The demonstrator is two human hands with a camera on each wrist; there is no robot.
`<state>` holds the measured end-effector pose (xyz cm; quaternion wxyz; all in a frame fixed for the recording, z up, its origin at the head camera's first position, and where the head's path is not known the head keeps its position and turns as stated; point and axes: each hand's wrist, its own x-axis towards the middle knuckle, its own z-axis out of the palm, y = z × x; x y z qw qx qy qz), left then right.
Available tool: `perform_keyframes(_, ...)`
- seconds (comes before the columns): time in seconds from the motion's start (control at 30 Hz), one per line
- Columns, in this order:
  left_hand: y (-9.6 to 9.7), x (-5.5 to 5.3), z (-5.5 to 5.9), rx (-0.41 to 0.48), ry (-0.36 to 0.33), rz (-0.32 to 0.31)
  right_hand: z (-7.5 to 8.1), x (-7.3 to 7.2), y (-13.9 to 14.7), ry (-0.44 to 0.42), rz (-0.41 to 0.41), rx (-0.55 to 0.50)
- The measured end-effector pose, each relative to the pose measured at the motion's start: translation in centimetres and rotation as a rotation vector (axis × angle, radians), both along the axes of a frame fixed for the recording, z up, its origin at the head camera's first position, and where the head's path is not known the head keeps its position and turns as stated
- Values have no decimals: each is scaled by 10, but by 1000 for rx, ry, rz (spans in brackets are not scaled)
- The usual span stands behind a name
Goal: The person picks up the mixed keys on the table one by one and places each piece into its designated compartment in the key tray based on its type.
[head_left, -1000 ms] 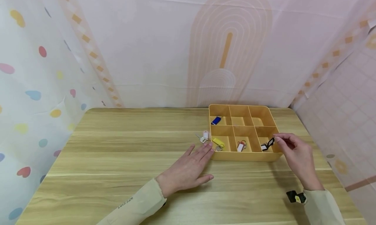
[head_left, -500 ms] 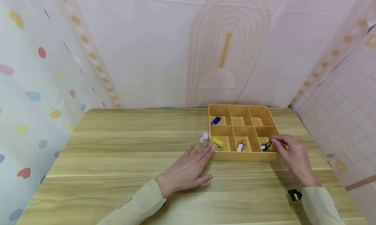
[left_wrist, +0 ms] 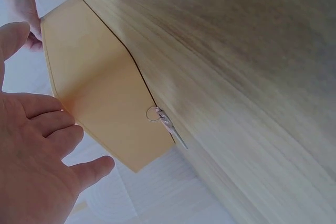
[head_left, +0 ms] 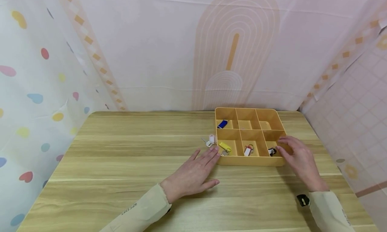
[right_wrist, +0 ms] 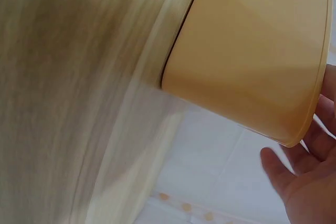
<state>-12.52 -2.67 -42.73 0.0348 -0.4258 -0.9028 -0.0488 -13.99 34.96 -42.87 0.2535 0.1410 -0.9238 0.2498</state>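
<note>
My left hand (head_left: 193,178) lies with straight fingers against the front left corner of the yellow divided box (head_left: 251,161). At the box's right side, my right hand (head_left: 302,159) reaches over the rim, thumb and fingers apart with nothing between them. Just beside its fingertips, a black key tag (head_left: 272,151) lies in the front right compartment. A red key tag (head_left: 248,151) is in the front middle one, and a yellow key tag (head_left: 224,146) with a key in the front left. The back left compartment holds a blue key tag (head_left: 222,124).
On the wooden table (head_left: 136,151), a pale pink key tag (head_left: 212,139) with keys lies by the box's left wall. A patterned cloth (head_left: 151,57) hangs behind the table, with more cloth on both sides.
My right hand has lowered the black key tag into the front right compartment and let go of it, its fingers now spread. My left hand has stayed at the box corner.
</note>
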Motion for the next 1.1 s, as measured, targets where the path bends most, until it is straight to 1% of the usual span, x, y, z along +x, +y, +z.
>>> perform_keyframes(0.1, 0, 0, -1, 0, -6, 3, 1, 0, 1, -74, -13, -26)
perform_keyframes(0.23, -1, -3, -4, 22, -17, -3, 2, 2, 3, -175, -31, -67)
perform_keyframes(0.43, -5, -9, -9, 65, 0, -15, 4, 7, 6, -315, -23, -116)
perform_keyframes(0.53, -8, -15, -10, 120, 8, -16, 5, 8, 8, -364, -4, -129)
perform_keyframes(0.6, -10, -21, -10, 159, 17, -10, 5, 8, 10, -387, 10, -132)
perform_keyframes(0.77, -13, -38, -9, 267, 6, 35, 4, 8, 13, -427, 35, -124)
perform_keyframes(0.93, -11, -56, -8, 382, -68, 74, 6, 8, 14, -465, 39, -127)
perform_keyframes(1.1, -4, -70, -9, 464, -180, 122, 7, 9, 14, -496, 43, -124)
